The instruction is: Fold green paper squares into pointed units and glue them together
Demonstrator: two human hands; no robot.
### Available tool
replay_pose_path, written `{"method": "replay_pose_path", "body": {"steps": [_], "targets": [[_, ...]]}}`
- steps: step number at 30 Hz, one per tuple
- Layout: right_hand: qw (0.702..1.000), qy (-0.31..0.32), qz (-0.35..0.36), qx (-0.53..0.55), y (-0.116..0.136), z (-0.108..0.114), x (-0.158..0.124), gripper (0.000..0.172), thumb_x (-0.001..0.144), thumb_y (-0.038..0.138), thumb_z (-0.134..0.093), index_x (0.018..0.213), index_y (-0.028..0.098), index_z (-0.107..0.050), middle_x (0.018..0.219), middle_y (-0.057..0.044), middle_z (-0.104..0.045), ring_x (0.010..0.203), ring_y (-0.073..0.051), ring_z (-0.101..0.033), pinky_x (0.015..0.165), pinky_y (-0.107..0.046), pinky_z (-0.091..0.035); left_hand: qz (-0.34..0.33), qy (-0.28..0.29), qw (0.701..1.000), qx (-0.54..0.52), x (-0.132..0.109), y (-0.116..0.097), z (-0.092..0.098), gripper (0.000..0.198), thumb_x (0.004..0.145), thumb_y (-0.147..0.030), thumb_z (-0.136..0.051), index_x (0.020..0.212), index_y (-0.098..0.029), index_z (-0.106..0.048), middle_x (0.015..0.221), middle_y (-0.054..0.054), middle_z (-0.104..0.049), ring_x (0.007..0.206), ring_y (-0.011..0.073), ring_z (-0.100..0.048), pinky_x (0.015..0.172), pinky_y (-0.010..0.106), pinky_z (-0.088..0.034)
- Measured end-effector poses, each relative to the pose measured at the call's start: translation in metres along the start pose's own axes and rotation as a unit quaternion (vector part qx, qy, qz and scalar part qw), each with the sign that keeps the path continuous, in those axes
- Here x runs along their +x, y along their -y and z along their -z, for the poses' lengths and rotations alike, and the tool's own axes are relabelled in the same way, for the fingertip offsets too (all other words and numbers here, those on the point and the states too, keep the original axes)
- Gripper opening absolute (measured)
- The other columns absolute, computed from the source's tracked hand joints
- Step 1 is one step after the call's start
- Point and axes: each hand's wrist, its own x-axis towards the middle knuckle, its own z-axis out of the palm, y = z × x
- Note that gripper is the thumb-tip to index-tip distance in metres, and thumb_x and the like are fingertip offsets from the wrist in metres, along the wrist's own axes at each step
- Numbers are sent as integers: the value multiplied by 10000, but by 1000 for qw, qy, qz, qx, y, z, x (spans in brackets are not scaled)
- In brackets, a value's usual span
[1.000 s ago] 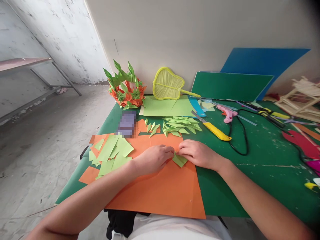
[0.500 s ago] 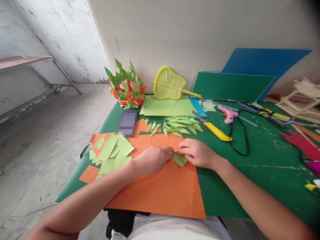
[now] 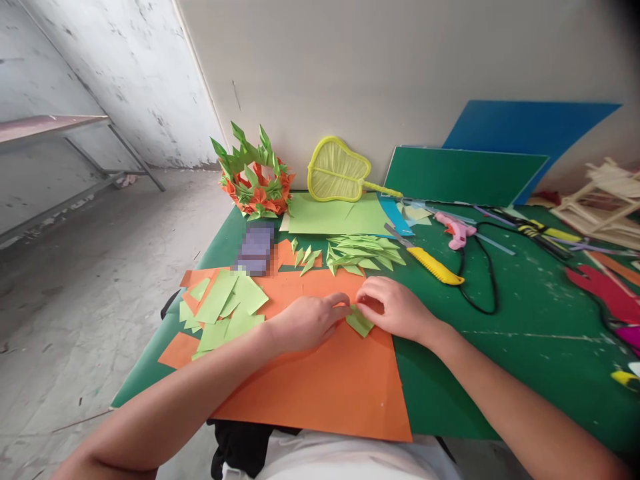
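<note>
A small light-green paper piece [image 3: 360, 324] rests over the orange sheet [image 3: 320, 393], between my two hands. At its left upper edge, the fingers of my left hand [image 3: 313, 320] are bent together, pinching it. My right hand [image 3: 395, 307] is curled at the paper's upper right, thumb and forefinger pressed close at its top edge; the fingers partly hide that edge. Behind my hands lie many folded green paper leaves [image 3: 367, 253], with a few smaller folded ones [image 3: 307, 257] beside them. To the left, cut green paper pieces [image 3: 235, 300] overlap in a loose pile.
A green-and-orange folded-paper crown [image 3: 257, 193] stands at the back left near a blurred dark rectangle [image 3: 256, 250]. A yellow fan [image 3: 337, 170] leans against the wall. Right of my hands lie a yellow utility knife [image 3: 435, 265], blade out, and a pink glue gun [image 3: 456, 230] with its black cord.
My right hand's fingers have opened slightly and drawn a little off the paper's top edge, showing a gap inside the curl. My left hand stays almost where it was.
</note>
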Motion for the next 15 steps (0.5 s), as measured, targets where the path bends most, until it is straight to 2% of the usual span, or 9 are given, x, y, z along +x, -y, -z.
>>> {"method": "replay_pose_path", "body": {"steps": [7, 15], "targets": [[997, 22, -71, 34, 2, -8, 0, 19, 801, 208, -594, 805, 203, -576, 801, -15, -599, 731, -153, -550, 629, -258, -425, -1, 4, 1000, 17, -1, -1, -2, 360, 920, -213, -373, 1263, -276, -461, 1236, 27, -519, 666, 133, -622, 502, 249, -388], [986, 18, -155, 61, 9, -8, 1, 59, 774, 237, -594, 791, 205, -641, 649, 21, -570, 549, -111, -508, 490, -215, -370, 8, 4, 1000, 21, 0, -4, -3, 328, 934, -235, -354, 1239, -270, -468, 1226, 33, -515, 659, 133, -615, 505, 248, -392]]}}
